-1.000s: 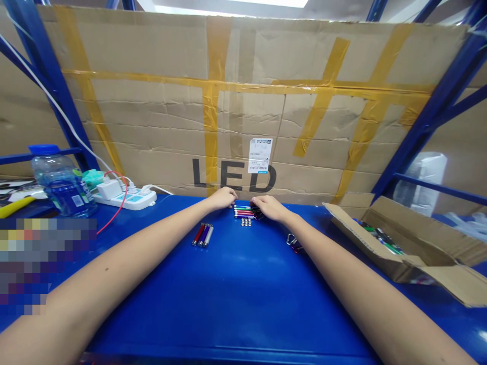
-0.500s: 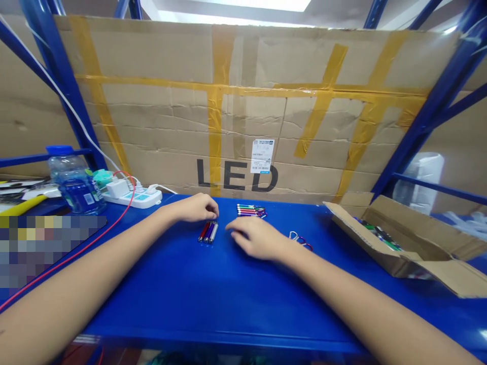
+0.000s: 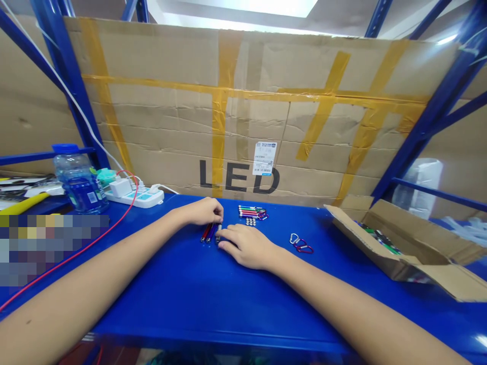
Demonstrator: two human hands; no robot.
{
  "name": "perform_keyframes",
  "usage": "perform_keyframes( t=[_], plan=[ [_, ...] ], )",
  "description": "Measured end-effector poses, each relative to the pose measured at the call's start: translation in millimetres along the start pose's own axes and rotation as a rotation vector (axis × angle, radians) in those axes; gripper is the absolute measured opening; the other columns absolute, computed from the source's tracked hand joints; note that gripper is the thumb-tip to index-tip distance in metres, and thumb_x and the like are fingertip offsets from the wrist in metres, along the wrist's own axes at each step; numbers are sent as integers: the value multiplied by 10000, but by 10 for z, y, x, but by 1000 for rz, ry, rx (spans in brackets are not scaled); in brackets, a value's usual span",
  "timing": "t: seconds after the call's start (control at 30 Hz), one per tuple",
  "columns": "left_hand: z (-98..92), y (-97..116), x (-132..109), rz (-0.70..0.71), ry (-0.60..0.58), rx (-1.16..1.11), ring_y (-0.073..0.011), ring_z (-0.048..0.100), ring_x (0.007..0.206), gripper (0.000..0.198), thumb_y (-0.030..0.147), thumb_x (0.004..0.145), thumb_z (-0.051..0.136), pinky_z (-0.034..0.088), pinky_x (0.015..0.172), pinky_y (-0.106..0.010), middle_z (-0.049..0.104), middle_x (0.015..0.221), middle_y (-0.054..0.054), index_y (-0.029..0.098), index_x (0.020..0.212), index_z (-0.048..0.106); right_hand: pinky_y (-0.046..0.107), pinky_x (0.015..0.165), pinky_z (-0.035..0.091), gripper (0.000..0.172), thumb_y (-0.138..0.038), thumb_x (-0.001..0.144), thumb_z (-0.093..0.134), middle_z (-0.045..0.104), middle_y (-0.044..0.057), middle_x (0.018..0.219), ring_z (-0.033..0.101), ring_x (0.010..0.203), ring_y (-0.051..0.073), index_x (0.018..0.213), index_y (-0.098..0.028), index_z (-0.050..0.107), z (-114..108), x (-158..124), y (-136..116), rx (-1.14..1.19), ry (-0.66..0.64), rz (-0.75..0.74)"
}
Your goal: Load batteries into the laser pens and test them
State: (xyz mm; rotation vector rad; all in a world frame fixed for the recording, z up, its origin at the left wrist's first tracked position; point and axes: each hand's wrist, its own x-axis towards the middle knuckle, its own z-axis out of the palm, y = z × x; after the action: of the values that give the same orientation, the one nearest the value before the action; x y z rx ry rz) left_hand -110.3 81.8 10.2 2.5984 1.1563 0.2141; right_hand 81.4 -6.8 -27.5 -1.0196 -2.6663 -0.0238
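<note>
My left hand point(image 3: 207, 210) is closed in a pinch at the far end of a slim silver metal tube point(image 3: 218, 234). At the near end of that tube, my right hand point(image 3: 245, 246) closes its thumb and fingers. The silver tube lies at the right of a red tube point(image 3: 206, 232) and a dark blue or purple tube point(image 3: 211, 233), partly covered by my fingers. Behind my right hand are several small silver round pieces point(image 3: 251, 221). Beyond those, several coloured tubes point(image 3: 249, 212) lie in a stack with a small carabiner.
Loose carabiners point(image 3: 302, 246) lie right of my right hand on the blue table point(image 3: 228, 304). An open cardboard box point(image 3: 380, 248) with more tubes stands at the right. On the left are a bottle point(image 3: 81, 182), a power strip point(image 3: 142, 196) and a red cable point(image 3: 125, 210).
My right hand has moved left and nearer, and its fingers have come onto the silver tube. The small silver pieces and the carabiners now show fully. The view has shifted slightly.
</note>
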Motion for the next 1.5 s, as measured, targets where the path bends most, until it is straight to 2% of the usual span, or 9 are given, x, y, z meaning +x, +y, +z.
perform_keyframes(
  t=[0.13,0.23,0.33,0.47,0.53,0.67,0.83,1.07,1.5],
  plan=[
    [59,37,36,14,22,-22,-153,625,730,158,227,772,576,424,661,-228,729,813,-20,191,786,729,292,711,406,290,-365,986,410,675,86,930,612,831,197,937,-178,626,-92,-24,-28,-12,-51,54],
    [132,143,50,41,22,-59,-155,631,773,150,239,790,583,433,693,-225,732,842,-20,191,792,725,273,623,358,128,-264,920,501,669,70,845,587,725,180,918,-189,606,-240,-119,5,4,-146,97],
    [239,332,49,120,13,-105,-162,631,807,138,247,802,599,438,715,-232,730,851,-17,195,811,727,252,552,327,79,-213,825,566,656,36,805,551,662,159,902,-204,576,-443,-267,180,142,-256,171],
    [360,617,55,196,-2,-199,-168,636,848,125,271,813,628,460,757,-247,726,900,-18,197,838,726,249,548,341,242,-190,797,541,633,1,750,521,615,141,1038,-201,528,-651,-453,610,241,-101,399],
    [390,690,78,196,77,-195,-175,635,895,152,265,849,594,467,817,-269,718,964,-35,188,887,720,259,556,350,272,-209,819,517,606,-13,692,513,603,145,1090,-184,510,-677,-505,809,243,-14,466],
    [437,639,141,229,236,13,-221,584,1100,267,204,912,473,416,988,-351,667,1173,-84,175,1056,695,272,562,351,327,-234,821,528,611,1,713,522,603,148,1139,-162,516,-606,-528,992,209,72,508],
    [511,529,176,227,194,203,-242,552,1165,324,199,906,466,398,1014,-375,639,1266,-73,203,1153,675,275,572,367,378,-262,843,519,657,40,803,560,653,164,1209,-167,517,-509,-503,952,227,18,486],
    [526,558,193,202,148,309,-260,557,1089,381,227,913,456,408,922,-381,649,1267,-55,214,1250,634,281,625,395,405,-286,854,537,673,76,885,578,712,176,1243,-170,539,-485,-490,928,220,2,454],
    [416,524,96,318,137,146,-211,577,982,270,119,872,500,423,910,-343,720,1029,-56,208,978,732,280,636,425,479,-217,840,516,699,80,885,612,737,185,1316,-160,525,-500,-488,895,231,11,458]
  ],
)
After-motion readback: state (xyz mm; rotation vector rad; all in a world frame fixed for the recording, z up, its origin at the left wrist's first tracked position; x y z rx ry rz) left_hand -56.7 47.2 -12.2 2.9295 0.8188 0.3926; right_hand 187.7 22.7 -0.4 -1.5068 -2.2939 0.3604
